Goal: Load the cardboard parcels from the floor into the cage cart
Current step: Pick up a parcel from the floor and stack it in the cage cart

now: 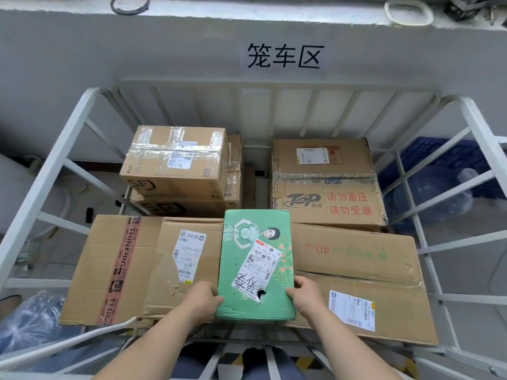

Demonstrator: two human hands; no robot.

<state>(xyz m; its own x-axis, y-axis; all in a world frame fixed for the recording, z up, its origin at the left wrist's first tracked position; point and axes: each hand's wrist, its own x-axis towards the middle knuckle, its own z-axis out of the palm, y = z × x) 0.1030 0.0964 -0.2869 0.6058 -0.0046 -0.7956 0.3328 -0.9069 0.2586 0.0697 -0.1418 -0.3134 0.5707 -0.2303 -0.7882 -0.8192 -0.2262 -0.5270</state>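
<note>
A flat green parcel (256,259) with a white shipping label lies over the seam between two big cardboard boxes in the white cage cart (57,149). My left hand (203,297) grips its near left edge, and my right hand (303,293) grips its near right edge. Under it on the left is a box with THINKRIG tape (131,267); on the right is a wide brown box (362,278). Behind them stand a taped SF box (175,160) stacked on another, and a large box with red print (323,182).
A narrow gap (255,171) runs between the two back boxes. The cart's white bars enclose all sides, with the front rail (68,341) low near my arms. Blue water bottles (439,193) and a blue crate sit outside on the right; a wall sign hangs behind.
</note>
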